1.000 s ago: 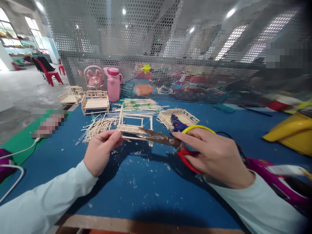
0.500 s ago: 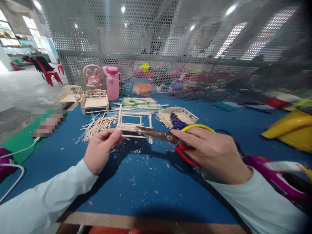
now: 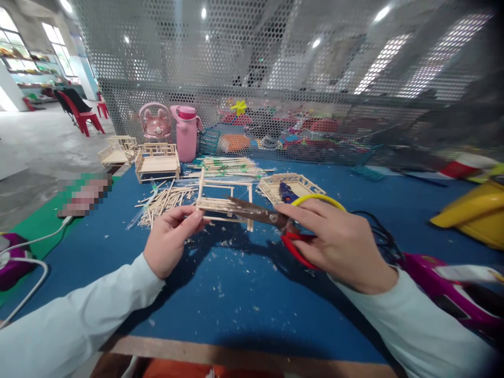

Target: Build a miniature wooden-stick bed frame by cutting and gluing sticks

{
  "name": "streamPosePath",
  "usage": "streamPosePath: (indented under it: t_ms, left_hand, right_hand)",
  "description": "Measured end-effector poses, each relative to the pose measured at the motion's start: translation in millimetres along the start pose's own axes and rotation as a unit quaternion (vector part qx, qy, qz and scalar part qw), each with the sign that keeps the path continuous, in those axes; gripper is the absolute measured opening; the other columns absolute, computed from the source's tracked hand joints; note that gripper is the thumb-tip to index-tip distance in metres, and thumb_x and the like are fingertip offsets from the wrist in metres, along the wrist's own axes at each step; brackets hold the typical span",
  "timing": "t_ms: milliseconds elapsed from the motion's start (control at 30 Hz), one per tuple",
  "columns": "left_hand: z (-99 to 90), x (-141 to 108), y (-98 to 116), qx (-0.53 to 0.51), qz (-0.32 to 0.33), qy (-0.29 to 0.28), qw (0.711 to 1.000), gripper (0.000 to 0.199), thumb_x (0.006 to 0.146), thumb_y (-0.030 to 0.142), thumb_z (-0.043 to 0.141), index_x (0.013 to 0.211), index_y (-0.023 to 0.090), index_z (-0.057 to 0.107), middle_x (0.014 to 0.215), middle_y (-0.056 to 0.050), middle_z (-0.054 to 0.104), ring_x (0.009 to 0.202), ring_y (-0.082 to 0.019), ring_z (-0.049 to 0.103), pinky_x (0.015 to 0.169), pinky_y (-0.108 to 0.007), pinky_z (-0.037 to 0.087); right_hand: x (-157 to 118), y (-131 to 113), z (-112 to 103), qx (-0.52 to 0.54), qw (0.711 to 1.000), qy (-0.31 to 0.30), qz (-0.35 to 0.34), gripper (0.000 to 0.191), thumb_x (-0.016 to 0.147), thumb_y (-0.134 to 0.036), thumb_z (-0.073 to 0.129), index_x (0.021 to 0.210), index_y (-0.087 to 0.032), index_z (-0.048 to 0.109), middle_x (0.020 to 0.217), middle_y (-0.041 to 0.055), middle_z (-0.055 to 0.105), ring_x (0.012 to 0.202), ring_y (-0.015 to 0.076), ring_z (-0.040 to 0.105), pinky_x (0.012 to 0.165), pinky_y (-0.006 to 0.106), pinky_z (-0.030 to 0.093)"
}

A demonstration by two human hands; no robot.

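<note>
Between thumb and fingers, my left hand (image 3: 171,239) pinches the left end of a small frame of wooden sticks (image 3: 216,203) above the blue table. My right hand (image 3: 338,244) grips scissors (image 3: 262,214) with one yellow and one red handle loop. Their dark, worn blades point left and lie against the frame's sticks; whether they touch or cut one I cannot tell. Behind my left hand lies a heap of short loose sticks (image 3: 169,202). A finished-looking stick tray (image 3: 311,185) with a blue tool (image 3: 286,193) in front of it sits behind the scissors.
Two little stick-built beds (image 3: 157,164) stand at the back left, near a pink bottle (image 3: 186,136). Packs of long sticks (image 3: 232,167) lie in front of the perforated metal screen (image 3: 244,58). To the right are a yellow object (image 3: 472,210) and a purple device (image 3: 441,283). Scraps dot the tabletop (image 3: 236,310).
The whole view has shifted slightly, so things appear a little farther right. My hands still hold the stick frame and the scissors, with the blades near the same sticks.
</note>
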State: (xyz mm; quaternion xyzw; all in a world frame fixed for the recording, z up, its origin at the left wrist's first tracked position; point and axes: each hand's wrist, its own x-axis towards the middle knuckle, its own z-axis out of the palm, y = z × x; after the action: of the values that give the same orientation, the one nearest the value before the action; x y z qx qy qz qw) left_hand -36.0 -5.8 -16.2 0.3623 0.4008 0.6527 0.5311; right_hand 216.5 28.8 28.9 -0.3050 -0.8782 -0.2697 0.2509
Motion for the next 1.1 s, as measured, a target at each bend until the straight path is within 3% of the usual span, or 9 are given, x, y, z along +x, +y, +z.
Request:
streamPosePath:
  t_ms: [533,667,833,1100]
  left_hand:
    - [1.5,-1.7,-1.4,0.059,0.024,-0.036,0.997,0.027,0.062,0.038,0.073,0.076,0.016,0.067,0.070,-0.001,0.066,0.067,-0.012,0.060,0.068,-0.025,0.048]
    - [2.7,-4.6,0.7,0.099,0.039,-0.058,0.993,0.026,0.065,0.038,0.071,0.077,0.016,0.067,0.072,-0.001,0.064,0.068,-0.011,0.056,0.070,-0.025,0.046]
    - [3.8,-5.4,0.9,0.112,0.054,-0.055,0.991,0.023,0.065,0.037,0.071,0.074,0.016,0.067,0.073,-0.001,0.062,0.067,-0.011,0.054,0.068,-0.025,0.045]
    - [6.8,-7.9,3.7,0.119,0.064,-0.054,0.989,0.021,0.062,0.034,0.073,0.070,0.016,0.067,0.074,-0.002,0.062,0.068,-0.013,0.054,0.067,-0.026,0.045]
  right_hand:
    - [3.8,-7.3,0.0,0.000,1.000,-0.012,-0.025,0.023,0.080,-0.021,0.051,0.098,-0.015,0.065,0.073,0.0041,0.067,0.061,0.0149,0.060,0.049,0.024,0.038]
    - [8.8,-14.5,-3.4,0.001,1.000,-0.007,-0.016,0.026,0.082,-0.025,0.049,0.100,-0.014,0.064,0.080,0.0066,0.067,0.067,0.0162,0.062,0.053,0.024,0.041]
    - [14.6,-19.1,-5.7,-0.034,0.999,0.004,-0.021,0.026,0.082,-0.027,0.048,0.097,-0.016,0.066,0.079,0.0072,0.067,0.070,0.0183,0.061,0.057,0.027,0.042]
    - [13.5,-21.2,-10.0,-0.055,0.998,-0.005,-0.010,0.025,0.082,-0.027,0.049,0.097,-0.018,0.067,0.073,0.0046,0.067,0.065,0.0159,0.060,0.053,0.025,0.037]
